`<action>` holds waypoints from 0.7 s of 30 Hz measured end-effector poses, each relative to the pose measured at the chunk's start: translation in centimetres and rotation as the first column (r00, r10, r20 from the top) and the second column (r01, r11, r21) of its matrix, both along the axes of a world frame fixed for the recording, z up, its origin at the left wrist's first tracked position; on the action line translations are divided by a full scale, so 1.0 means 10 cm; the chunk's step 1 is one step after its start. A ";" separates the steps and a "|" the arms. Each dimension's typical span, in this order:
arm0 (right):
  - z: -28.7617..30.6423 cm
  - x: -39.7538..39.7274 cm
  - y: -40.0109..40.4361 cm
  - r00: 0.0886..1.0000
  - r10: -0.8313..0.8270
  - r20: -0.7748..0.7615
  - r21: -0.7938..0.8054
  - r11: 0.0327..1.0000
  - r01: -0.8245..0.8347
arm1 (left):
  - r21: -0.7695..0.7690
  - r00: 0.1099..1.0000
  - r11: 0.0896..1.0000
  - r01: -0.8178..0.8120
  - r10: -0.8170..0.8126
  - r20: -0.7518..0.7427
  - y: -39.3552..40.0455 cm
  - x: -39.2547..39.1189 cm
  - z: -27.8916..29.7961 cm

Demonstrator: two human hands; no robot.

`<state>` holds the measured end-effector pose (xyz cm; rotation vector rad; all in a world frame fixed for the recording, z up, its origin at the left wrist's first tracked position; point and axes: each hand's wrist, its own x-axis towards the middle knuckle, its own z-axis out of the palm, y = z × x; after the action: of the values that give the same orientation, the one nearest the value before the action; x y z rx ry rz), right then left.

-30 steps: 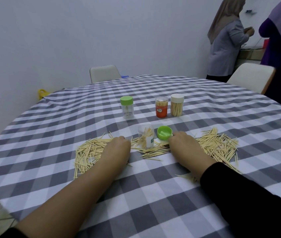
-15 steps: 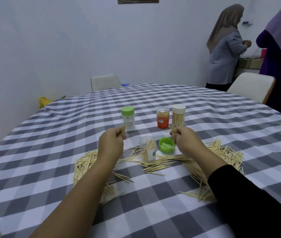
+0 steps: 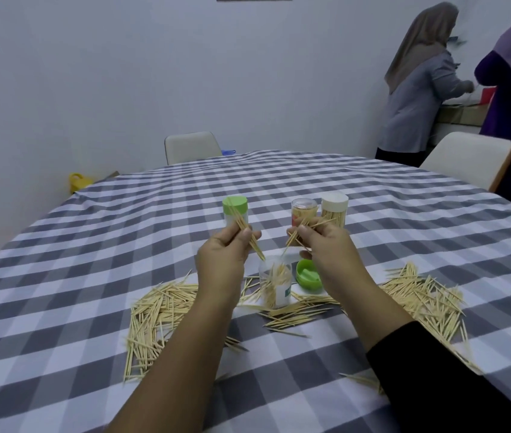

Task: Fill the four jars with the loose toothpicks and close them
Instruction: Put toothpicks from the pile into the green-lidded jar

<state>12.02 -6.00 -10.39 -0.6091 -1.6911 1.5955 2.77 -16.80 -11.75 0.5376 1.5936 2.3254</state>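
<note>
A: Where are the hands?
B: Both raised above the open jar on the counter. The left hand pinches a bunch of toothpicks in its grip; the right hand pinches another bunch.
A: And the rest?
B: Loose toothpicks lie around the jar, its green lid just beside it; three capped jars stand behind

Open clear jar upright at centre, partly filled with toothpicks, its green lid upturned just beside it, three capped jars behind: green-lidded, orange-labelled, white-lidded, loose toothpicks heaped either side.
</note>
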 end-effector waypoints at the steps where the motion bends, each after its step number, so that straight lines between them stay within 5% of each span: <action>1: -0.01 -0.01 -0.03 1.000 0.025 0.005 0.002 1.000 -0.025 | -0.036 1.000 0.999 0.008 -0.009 -0.020 0.01 0.01 -0.03; 21: -0.09 -0.07 -0.21 0.970 0.051 0.238 0.082 0.994 -0.072 | -0.301 0.994 0.951 0.069 -0.092 -0.063 0.01 0.12 -0.18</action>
<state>11.33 -8.12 -11.31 -0.7308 -1.9625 1.5280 3.95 -16.66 -13.57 0.6125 1.8766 1.9758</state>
